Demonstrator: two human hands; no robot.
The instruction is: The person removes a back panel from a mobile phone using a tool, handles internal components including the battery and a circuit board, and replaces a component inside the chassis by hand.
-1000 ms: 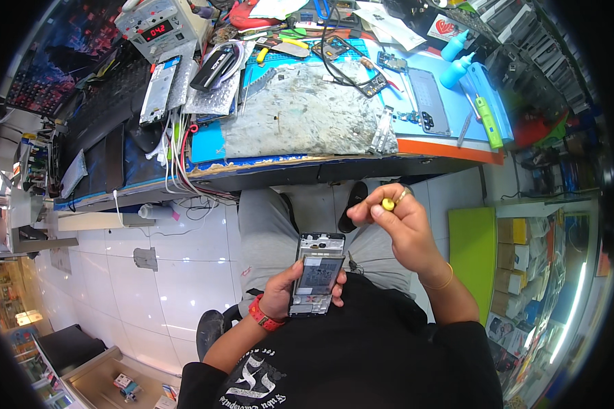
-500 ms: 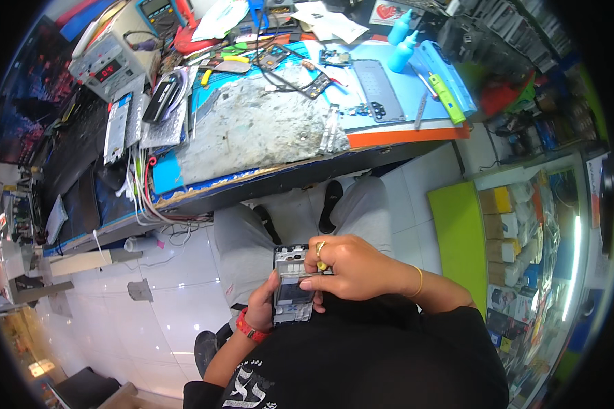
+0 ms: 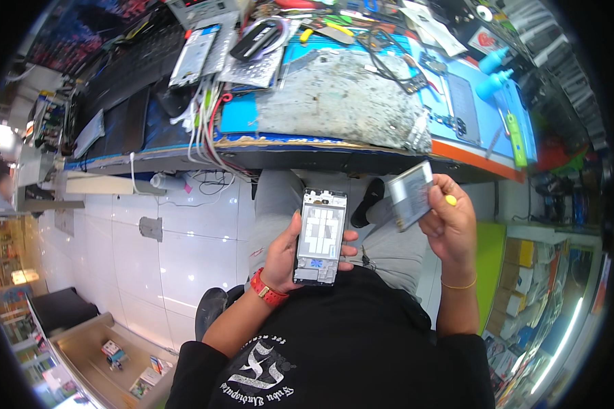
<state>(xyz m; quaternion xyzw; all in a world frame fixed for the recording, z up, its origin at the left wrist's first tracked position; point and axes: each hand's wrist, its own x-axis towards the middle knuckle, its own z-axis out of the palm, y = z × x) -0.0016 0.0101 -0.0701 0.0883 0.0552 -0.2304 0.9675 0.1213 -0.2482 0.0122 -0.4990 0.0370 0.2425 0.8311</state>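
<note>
My left hand [image 3: 280,255] is closed around an opened phone frame [image 3: 319,238], gripping it upright over my lap, with its pale inner compartment exposed and a small blue patch near the bottom. To the right of it and a little higher, my right hand [image 3: 451,221] pinches a flat silver-grey battery [image 3: 408,194], tilted and clear of the frame. A small yellow object [image 3: 450,200] also sits in that hand, between the fingers. Both hands are below the front edge of the cluttered bench [image 3: 300,153].
The bench carries a worn grey mat [image 3: 338,88], cables [image 3: 205,123], a loose phone part [image 3: 191,58], two blue bottles [image 3: 492,85] and a green tool [image 3: 515,140]. A green panel [image 3: 488,242] and display case [image 3: 542,300] stand at my right; an open box [image 3: 95,354] lies lower left.
The battery, earlier inside the phone frame, is now out of it in my right hand, which has moved up and rightward. The frame in my left hand sits higher in the view.
</note>
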